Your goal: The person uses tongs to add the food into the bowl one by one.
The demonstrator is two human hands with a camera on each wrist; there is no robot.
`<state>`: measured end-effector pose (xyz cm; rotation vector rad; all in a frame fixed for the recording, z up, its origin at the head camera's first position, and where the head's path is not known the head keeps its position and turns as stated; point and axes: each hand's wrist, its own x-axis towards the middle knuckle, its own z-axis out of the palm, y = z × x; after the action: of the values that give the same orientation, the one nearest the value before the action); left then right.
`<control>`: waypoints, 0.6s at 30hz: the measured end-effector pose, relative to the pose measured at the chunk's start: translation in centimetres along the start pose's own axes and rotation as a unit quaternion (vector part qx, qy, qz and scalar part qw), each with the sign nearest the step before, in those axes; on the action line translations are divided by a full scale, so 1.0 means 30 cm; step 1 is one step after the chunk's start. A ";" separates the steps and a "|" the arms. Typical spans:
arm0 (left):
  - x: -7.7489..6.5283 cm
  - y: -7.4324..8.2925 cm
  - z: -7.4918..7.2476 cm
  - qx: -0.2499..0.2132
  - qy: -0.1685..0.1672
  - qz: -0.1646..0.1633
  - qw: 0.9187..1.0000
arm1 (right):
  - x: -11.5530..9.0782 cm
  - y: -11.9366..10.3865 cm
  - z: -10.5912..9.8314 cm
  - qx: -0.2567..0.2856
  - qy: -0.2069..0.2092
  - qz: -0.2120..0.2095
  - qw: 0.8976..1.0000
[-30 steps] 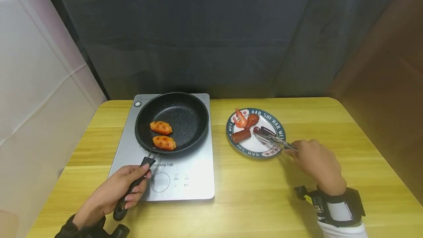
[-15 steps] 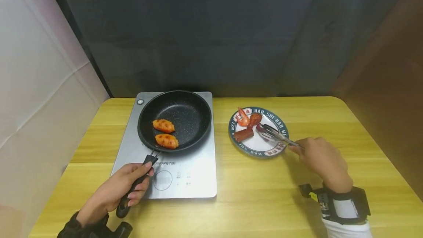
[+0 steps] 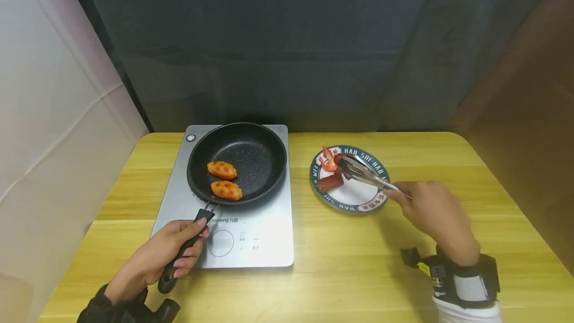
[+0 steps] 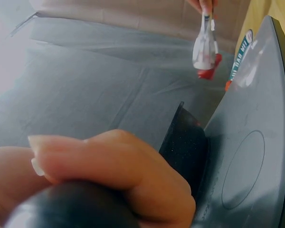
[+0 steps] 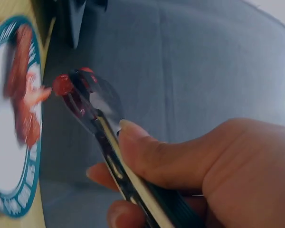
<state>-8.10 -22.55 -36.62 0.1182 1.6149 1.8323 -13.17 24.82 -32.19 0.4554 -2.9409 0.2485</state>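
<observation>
My left hand (image 3: 175, 250) grips the black handle (image 3: 184, 253) of a frying pan (image 3: 255, 158); two browned chicken wings (image 3: 221, 170) lie in it. With my right hand (image 3: 432, 213) I hold metal tongs (image 3: 367, 173), their jaws closed on a small red piece of food (image 5: 62, 85). The right wrist view shows this piece raised off the plate (image 3: 354, 203). On that plate are a brown sausage piece (image 3: 330, 182), a pink shrimp (image 3: 329, 161) and a reddish-brown piece of food (image 5: 27, 126), which the tongs mostly hide in the head view.
The pan sits on a silver induction cooker (image 3: 269, 243) at the left of the wooden table (image 3: 341, 263). The plate lies to the cooker's right. A dark curtain (image 3: 287, 54) hangs behind the table, with a pale wall (image 3: 58, 88) at left and a brown one at right.
The tongs have risen from the plate with the red piece between their jaws and shifted slightly left. My left hand keeps its hold on the pan handle; the pan stays in place.
</observation>
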 end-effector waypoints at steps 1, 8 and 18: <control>0.001 0.001 0.000 0.001 0.002 -0.002 1.000 | 0.005 -0.014 -0.001 0.006 0.006 -0.007 1.000; 0.001 0.000 -0.001 -0.003 0.000 -0.006 1.000 | 0.040 -0.079 0.005 0.026 0.038 -0.033 0.998; 0.005 -0.001 -0.001 -0.005 0.000 -0.002 1.000 | 0.063 -0.172 -0.012 0.038 0.034 -0.062 0.997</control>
<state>-8.21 -22.50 -36.72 0.1102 1.6048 1.8377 -13.31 19.51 -30.78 0.6238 -2.8317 0.3531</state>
